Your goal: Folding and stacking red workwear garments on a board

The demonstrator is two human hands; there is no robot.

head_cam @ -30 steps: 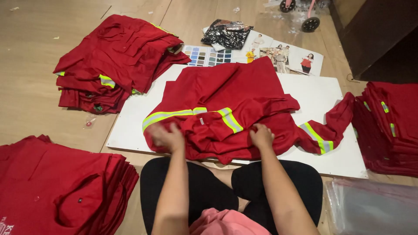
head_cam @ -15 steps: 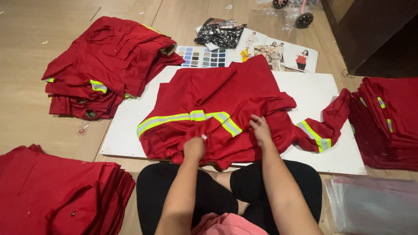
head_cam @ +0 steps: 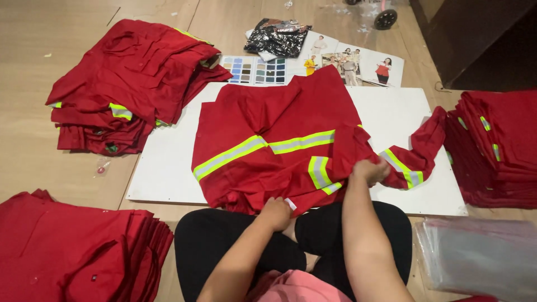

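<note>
Shirt (head_cam: 279,145), red with reflective stripes, lies spread on the white board (head_cam: 162,173). The left hand (head_cam: 276,213) pinches its near hem; the right hand (head_cam: 369,170) grips fabric beside the sleeve (head_cam: 414,151), seemingly clenched. Folded red stacks (head_cam: 128,84) sit left of the board.

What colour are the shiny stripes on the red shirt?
The stripes on the red shirt are yellow-green with a silver middle band, seen clearly in the head view.
</note>
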